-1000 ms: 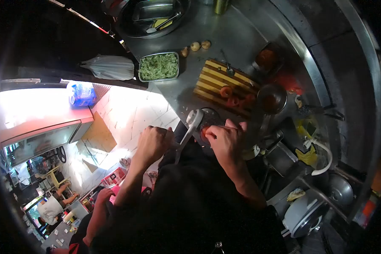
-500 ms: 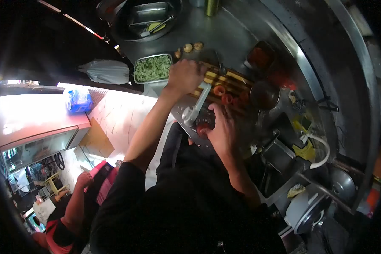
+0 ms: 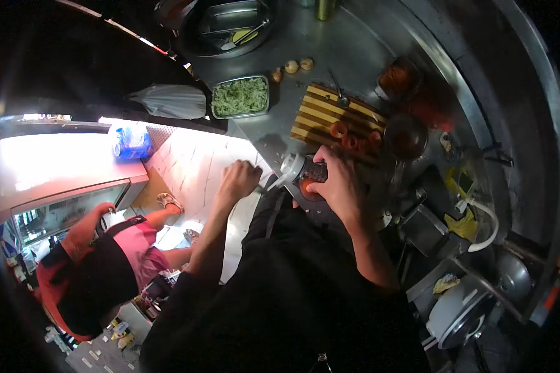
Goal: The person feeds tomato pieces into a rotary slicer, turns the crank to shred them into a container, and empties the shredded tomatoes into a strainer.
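Note:
A hand-crank grater (image 3: 292,166) with a white hub and a dark drum stands at the counter's near edge. My right hand (image 3: 335,181) is closed over its body, thumb beside a red piece (image 3: 307,185), probably tomato, that shows below the drum. My left hand (image 3: 239,179) is a fist out past the counter edge, at the outer end of the white crank; the fingers hide the handle's tip. Behind the grater lies a striped wooden cutting board (image 3: 311,115) with hollowed tomato pieces (image 3: 350,141) on it.
A metal tray (image 3: 215,114) of shredded green vegetable sits at the left, near several onions (image 3: 291,66). A spoon (image 3: 342,99) rests by the board. Containers of red sauce (image 3: 398,81) and a dark bowl (image 3: 406,137) stand right. Another person (image 3: 115,267) is at lower left.
My left hand has swung the crank from over the board down and left, past the counter edge. My right hand stays on the grater. The other person has moved further into view.

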`<state>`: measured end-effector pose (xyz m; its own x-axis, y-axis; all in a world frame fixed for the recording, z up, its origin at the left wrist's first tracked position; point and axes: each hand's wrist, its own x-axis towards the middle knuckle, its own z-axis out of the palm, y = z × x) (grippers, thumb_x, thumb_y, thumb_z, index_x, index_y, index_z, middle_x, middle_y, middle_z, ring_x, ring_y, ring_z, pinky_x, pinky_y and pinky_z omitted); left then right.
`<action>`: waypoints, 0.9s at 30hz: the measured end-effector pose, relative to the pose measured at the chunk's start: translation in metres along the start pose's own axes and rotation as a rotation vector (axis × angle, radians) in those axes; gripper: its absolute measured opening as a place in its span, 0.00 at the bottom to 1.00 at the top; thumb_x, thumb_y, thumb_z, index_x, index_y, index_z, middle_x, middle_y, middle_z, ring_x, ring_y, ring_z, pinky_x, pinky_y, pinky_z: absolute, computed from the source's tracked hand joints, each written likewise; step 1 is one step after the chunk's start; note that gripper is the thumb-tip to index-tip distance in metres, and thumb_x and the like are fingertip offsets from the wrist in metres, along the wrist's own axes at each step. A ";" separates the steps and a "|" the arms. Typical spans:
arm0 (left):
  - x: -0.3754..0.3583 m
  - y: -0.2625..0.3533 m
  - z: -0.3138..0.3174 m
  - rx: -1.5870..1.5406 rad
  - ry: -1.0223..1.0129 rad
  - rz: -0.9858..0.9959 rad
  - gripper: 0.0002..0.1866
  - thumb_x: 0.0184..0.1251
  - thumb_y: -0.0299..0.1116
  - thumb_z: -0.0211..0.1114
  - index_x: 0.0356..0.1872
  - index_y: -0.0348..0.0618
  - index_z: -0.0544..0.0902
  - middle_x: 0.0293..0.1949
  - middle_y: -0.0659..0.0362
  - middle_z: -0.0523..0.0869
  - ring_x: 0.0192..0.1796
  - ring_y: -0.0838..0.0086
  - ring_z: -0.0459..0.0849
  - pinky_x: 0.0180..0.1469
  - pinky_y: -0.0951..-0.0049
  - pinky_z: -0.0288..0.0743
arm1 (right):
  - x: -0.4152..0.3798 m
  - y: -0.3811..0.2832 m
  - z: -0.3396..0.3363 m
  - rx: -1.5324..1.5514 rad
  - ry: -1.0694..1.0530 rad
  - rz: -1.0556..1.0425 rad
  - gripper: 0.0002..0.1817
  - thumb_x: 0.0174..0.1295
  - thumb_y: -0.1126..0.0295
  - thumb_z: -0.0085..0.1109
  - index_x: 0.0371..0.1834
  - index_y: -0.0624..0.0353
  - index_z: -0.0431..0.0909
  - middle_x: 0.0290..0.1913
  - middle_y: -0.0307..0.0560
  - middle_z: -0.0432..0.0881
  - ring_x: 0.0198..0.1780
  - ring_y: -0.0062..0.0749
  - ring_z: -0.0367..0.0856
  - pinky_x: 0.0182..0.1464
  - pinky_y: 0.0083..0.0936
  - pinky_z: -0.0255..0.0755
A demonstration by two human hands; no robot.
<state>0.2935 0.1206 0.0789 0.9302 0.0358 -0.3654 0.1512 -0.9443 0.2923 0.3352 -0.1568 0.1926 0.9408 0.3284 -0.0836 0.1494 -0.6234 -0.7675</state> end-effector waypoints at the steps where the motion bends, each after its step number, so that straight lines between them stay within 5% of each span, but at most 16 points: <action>1: 0.017 0.004 0.005 -0.005 -0.077 -0.043 0.22 0.70 0.47 0.59 0.31 0.36 0.88 0.35 0.37 0.87 0.41 0.42 0.88 0.44 0.47 0.82 | -0.001 -0.002 0.000 -0.009 -0.003 -0.015 0.30 0.38 0.78 0.80 0.46 0.57 0.72 0.47 0.50 0.76 0.54 0.55 0.78 0.52 0.46 0.72; 3: 0.049 0.010 0.017 -0.034 -0.070 -0.075 0.21 0.70 0.47 0.58 0.35 0.36 0.88 0.40 0.36 0.88 0.47 0.43 0.88 0.49 0.47 0.82 | -0.006 -0.012 0.001 -0.029 0.025 0.016 0.31 0.38 0.78 0.80 0.46 0.57 0.71 0.47 0.50 0.75 0.54 0.55 0.77 0.53 0.46 0.72; 7: 0.102 0.050 -0.011 0.004 0.026 0.177 0.23 0.71 0.50 0.57 0.39 0.39 0.89 0.40 0.39 0.89 0.48 0.48 0.89 0.50 0.51 0.84 | -0.007 -0.020 0.005 -0.028 0.045 0.034 0.31 0.38 0.79 0.80 0.46 0.58 0.70 0.48 0.52 0.74 0.54 0.57 0.77 0.53 0.47 0.72; 10: 0.128 0.084 -0.031 0.078 0.226 0.158 0.23 0.71 0.50 0.57 0.39 0.40 0.90 0.40 0.40 0.89 0.45 0.49 0.90 0.49 0.50 0.84 | -0.009 -0.024 0.002 -0.033 0.016 0.079 0.31 0.37 0.80 0.79 0.45 0.59 0.70 0.48 0.54 0.74 0.53 0.60 0.77 0.52 0.48 0.73; 13: 0.129 0.112 -0.064 -0.034 0.278 0.090 0.23 0.73 0.50 0.56 0.39 0.39 0.90 0.36 0.39 0.89 0.41 0.48 0.90 0.45 0.49 0.84 | -0.011 -0.006 0.002 -0.086 0.045 -0.050 0.30 0.41 0.80 0.79 0.49 0.58 0.74 0.50 0.52 0.76 0.51 0.52 0.80 0.49 0.42 0.75; 16: 0.095 0.129 -0.104 -0.078 0.335 0.278 0.23 0.73 0.48 0.58 0.33 0.38 0.89 0.29 0.39 0.87 0.34 0.45 0.88 0.40 0.49 0.83 | -0.015 0.015 -0.006 0.273 -0.043 0.017 0.24 0.53 0.77 0.76 0.53 0.58 0.79 0.51 0.46 0.79 0.49 0.36 0.82 0.47 0.32 0.76; 18: 0.032 0.138 -0.132 -0.107 0.359 0.311 0.22 0.73 0.44 0.59 0.28 0.36 0.88 0.22 0.42 0.84 0.29 0.45 0.86 0.35 0.51 0.80 | -0.024 0.008 -0.031 0.356 0.016 0.083 0.18 0.63 0.72 0.70 0.56 0.57 0.79 0.52 0.48 0.83 0.51 0.36 0.84 0.50 0.30 0.78; 20: -0.019 0.119 -0.136 -0.156 0.281 0.335 0.23 0.74 0.41 0.59 0.22 0.36 0.86 0.21 0.45 0.84 0.25 0.45 0.85 0.31 0.51 0.77 | -0.031 0.015 -0.047 0.345 0.085 0.163 0.12 0.74 0.65 0.62 0.55 0.56 0.81 0.50 0.45 0.85 0.48 0.29 0.85 0.46 0.26 0.80; 23: -0.069 0.081 -0.110 -0.338 0.092 0.128 0.26 0.76 0.43 0.57 0.20 0.37 0.85 0.20 0.44 0.83 0.26 0.45 0.84 0.30 0.49 0.76 | -0.047 0.051 -0.041 0.432 0.203 0.255 0.11 0.74 0.65 0.62 0.53 0.57 0.82 0.48 0.44 0.86 0.46 0.29 0.86 0.43 0.24 0.79; 27: -0.038 0.009 -0.010 -0.228 0.036 0.047 0.27 0.76 0.44 0.56 0.19 0.36 0.84 0.21 0.41 0.83 0.27 0.41 0.84 0.33 0.48 0.77 | -0.054 0.036 -0.045 0.331 0.166 0.174 0.08 0.73 0.66 0.63 0.47 0.59 0.83 0.47 0.43 0.85 0.43 0.26 0.86 0.38 0.22 0.80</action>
<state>0.2631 0.1142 0.1042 0.9487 0.0095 -0.3160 0.1756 -0.8471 0.5016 0.3033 -0.2287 0.1977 0.9837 0.1024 -0.1479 -0.0973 -0.3888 -0.9162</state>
